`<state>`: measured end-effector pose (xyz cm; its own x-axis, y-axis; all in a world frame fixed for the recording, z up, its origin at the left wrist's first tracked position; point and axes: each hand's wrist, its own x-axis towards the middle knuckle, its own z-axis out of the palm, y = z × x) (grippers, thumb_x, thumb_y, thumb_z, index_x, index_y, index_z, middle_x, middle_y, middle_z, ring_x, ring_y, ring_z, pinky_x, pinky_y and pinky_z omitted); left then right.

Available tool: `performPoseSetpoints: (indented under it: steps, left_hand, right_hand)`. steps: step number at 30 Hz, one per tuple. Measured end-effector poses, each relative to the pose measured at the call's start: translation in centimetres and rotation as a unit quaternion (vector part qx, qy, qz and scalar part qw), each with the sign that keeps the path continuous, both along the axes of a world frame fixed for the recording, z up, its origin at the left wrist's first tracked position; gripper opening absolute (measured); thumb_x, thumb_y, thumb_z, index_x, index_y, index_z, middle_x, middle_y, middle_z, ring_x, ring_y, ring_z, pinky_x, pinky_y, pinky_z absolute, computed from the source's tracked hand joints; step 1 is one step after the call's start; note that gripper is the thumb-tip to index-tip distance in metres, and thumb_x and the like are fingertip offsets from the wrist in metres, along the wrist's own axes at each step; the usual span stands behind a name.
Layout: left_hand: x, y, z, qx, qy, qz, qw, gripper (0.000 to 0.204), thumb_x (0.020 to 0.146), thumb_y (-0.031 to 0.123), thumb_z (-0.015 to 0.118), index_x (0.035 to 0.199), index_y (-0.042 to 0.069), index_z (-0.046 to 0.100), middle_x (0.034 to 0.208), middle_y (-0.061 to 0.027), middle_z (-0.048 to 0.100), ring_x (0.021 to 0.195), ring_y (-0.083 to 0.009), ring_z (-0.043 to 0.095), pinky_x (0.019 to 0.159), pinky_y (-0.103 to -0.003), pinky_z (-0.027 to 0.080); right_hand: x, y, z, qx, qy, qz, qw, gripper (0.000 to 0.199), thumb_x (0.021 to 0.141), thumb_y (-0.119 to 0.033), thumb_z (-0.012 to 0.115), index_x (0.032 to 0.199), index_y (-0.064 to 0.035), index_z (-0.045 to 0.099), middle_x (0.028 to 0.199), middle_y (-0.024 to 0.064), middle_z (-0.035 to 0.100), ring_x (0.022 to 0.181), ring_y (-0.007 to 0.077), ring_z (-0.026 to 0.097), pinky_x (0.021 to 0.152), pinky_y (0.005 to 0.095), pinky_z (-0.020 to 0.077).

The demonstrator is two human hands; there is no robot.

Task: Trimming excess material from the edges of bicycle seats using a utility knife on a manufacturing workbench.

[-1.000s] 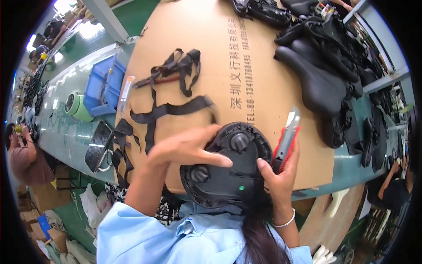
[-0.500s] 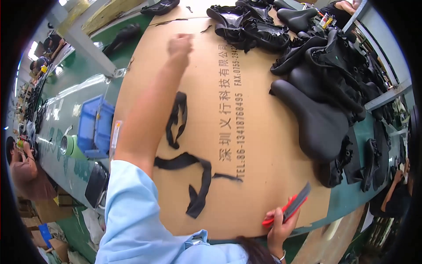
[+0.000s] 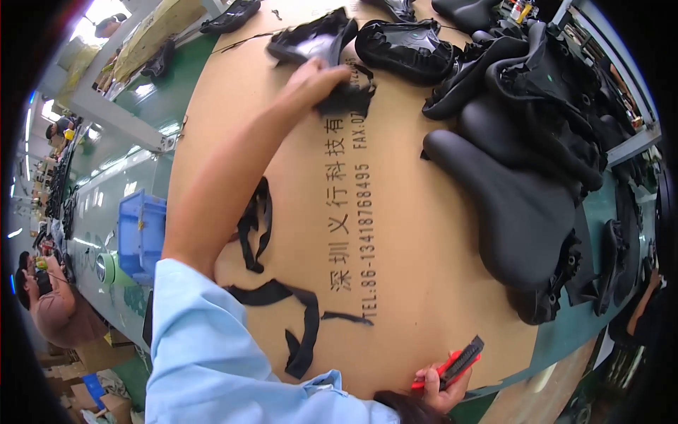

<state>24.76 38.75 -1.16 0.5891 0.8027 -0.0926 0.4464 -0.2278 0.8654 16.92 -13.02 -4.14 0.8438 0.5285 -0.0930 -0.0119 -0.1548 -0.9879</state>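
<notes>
At the far side of the cardboard, my left hand (image 3: pixel 319 79) is closed on a black bicycle saddle (image 3: pixel 311 39). Its underside faces up, and both are smeared by motion. A loose black flap (image 3: pixel 345 100) hangs below my fingers. Close to the near edge, my right hand (image 3: pixel 446 394) grips a red and black utility knife (image 3: pixel 458 364), blade end pointing up and right. Cut black strips lie between my arms: a curled strip (image 3: pixel 305 332), a looped strip (image 3: pixel 256 226) beside my left forearm, and a short strip (image 3: pixel 347 318).
Black saddles (image 3: pixel 505 212) are heaped on the right, with another upturned saddle (image 3: pixel 406 53) at the back. A blue bin (image 3: pixel 141 230) and a green roll (image 3: pixel 107 268) stand to the left. Another person (image 3: pixel 56 304) sits at the far left.
My left hand has gone from bare cardboard to the saddles at the back, taken hold of one and shifted it left. My right hand still holds the knife, slightly lower in view.
</notes>
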Motion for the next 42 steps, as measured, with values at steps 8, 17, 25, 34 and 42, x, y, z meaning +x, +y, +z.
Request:
performPoseSetpoints:
  steps: [8,17,25,34,42]
  left_hand:
    - [-20.6,-26.9,3.4,-0.236,-0.019,-0.056,0.970,0.019,0.087,0.011,0.062,0.105,0.011,0.055,0.080,-0.0003,0.054,0.062,-0.0081,0.056,0.048,-0.022,0.044]
    - [-22.5,-37.3,8.4,0.133,0.068,-0.357,0.922,0.030,0.086,0.038,0.064,0.090,0.008,0.061,0.069,-0.0079,0.054,0.068,-0.0267,0.061,0.057,-0.040,0.047]
    - [-16.1,-39.5,2.5,0.350,0.107,-0.161,0.917,0.030,0.078,0.033,0.071,0.079,0.008,0.054,0.076,-0.0067,0.055,0.077,-0.0246,0.057,0.070,-0.037,0.040]
    - [-15.4,-32.1,2.5,0.083,-0.019,-0.054,0.995,0.017,0.080,0.012,0.069,0.079,-0.002,0.060,0.068,-0.0039,0.055,0.057,-0.0102,0.048,0.055,-0.026,0.042]
    - [-15.9,-31.5,1.7,0.054,-0.125,-0.009,0.991,0.011,0.075,0.009,0.064,0.073,0.000,0.057,0.065,-0.0084,0.052,0.056,-0.0200,0.051,0.055,-0.034,0.042]
  right_hand:
    - [0.4,2.3,1.9,-0.006,0.020,-0.018,1.000,0.035,0.089,-0.008,0.062,0.120,0.0020,0.047,0.075,0.0047,0.058,0.060,0.0103,0.058,0.053,0.0249,0.0488]
    - [1.2,1.4,4.5,-0.007,0.051,0.010,0.999,0.035,0.088,-0.012,0.065,0.118,-0.0008,0.051,0.077,0.0000,0.054,0.059,0.0071,0.054,0.053,0.0207,0.0452]
    - [-0.8,-2.5,5.8,-0.012,0.005,-0.033,0.999,0.033,0.095,-0.022,0.057,0.119,-0.0008,0.052,0.077,0.0021,0.057,0.058,0.0052,0.050,0.052,0.0196,0.0427]
    - [-0.8,-1.0,6.9,-0.118,-0.097,0.063,0.986,0.038,0.095,-0.017,0.056,0.129,-0.0009,0.049,0.090,0.0101,0.067,0.067,0.0132,0.063,0.059,0.0252,0.0496]
    - [0.7,5.3,7.5,-0.109,-0.285,0.169,0.937,0.047,0.090,-0.003,0.058,0.136,-0.0106,0.050,0.105,0.0158,0.069,0.080,0.0279,0.069,0.068,0.0340,0.0517]
